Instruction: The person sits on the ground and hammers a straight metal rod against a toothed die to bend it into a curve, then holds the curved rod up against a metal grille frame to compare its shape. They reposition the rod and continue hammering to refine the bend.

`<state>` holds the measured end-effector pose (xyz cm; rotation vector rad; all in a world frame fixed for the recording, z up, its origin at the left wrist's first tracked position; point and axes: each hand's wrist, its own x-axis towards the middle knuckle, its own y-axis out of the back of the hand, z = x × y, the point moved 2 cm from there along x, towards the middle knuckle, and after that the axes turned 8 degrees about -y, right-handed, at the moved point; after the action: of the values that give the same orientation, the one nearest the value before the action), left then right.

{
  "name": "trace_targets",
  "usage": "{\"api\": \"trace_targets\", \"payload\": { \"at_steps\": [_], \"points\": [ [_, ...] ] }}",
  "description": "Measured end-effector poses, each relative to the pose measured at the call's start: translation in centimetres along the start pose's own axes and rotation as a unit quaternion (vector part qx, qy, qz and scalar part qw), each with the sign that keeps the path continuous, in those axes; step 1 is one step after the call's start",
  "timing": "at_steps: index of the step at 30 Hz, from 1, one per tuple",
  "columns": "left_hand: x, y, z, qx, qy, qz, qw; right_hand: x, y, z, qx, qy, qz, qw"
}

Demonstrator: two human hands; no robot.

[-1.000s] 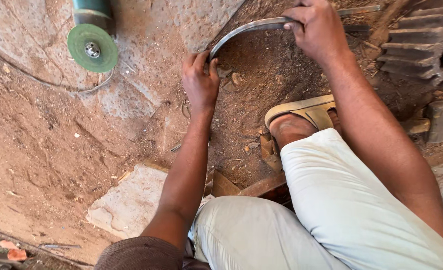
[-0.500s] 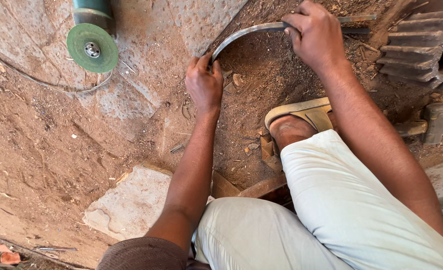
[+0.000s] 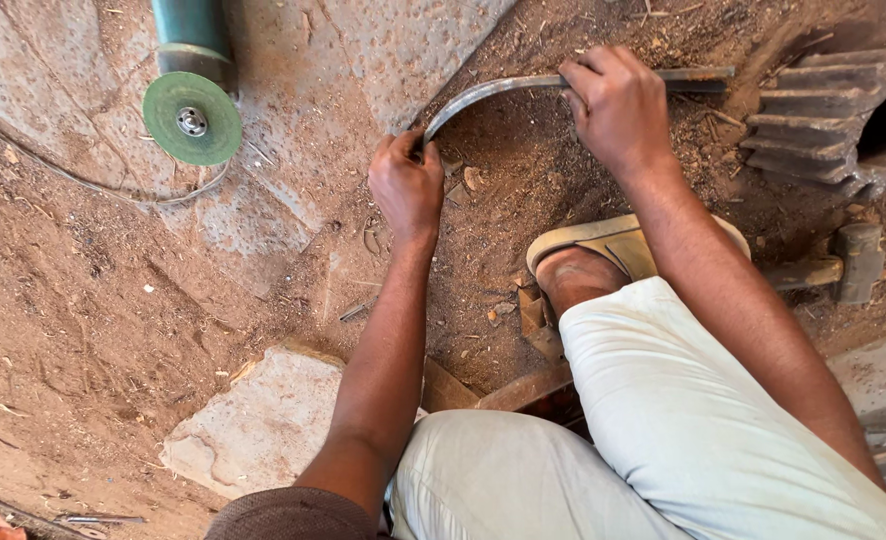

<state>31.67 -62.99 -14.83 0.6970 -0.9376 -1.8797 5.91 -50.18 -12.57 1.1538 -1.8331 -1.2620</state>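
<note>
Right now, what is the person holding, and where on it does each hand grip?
A curved metal bar: the left hand grips its lower bent end, the right hand wraps the straighter stretch near the other end.

Dusty dirt floor, pale stone slab, perhaps daylight.

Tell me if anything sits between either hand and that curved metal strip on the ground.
Nothing visible does. The left hand already grips the lower end of the curved metal strip, and the right hand is closed over its straighter part. The green-disc grinder lies apart, off to the left.
</note>
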Motion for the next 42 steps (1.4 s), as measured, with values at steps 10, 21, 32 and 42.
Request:
{"api": "trace_targets", "payload": {
  "at_steps": [10,21,32,42],
  "points": [
    [0.7,2.1,2.9,0.022,-0.054,0.008,0.998,0.2,1.2,-1.8,-0.003,-0.026,0.033,0.999],
    [4.0,0.0,9.8,-0.019,-0.281,-0.031,0.959,0.0,-0.1,-1.6,-0.010,-0.044,0.038,0.998],
    [5.4,-2.8,8.0,-0.048,-0.283,-0.078,0.955,-4.0,0.6,4.5,-0.082,-0.133,0.086,0.984],
    [6.0,-2.1,8.1,-0.050,-0.273,-0.087,0.957,-4.8,2.6,6.9,-0.063,-0.098,0.054,0.992]
  ]
}}
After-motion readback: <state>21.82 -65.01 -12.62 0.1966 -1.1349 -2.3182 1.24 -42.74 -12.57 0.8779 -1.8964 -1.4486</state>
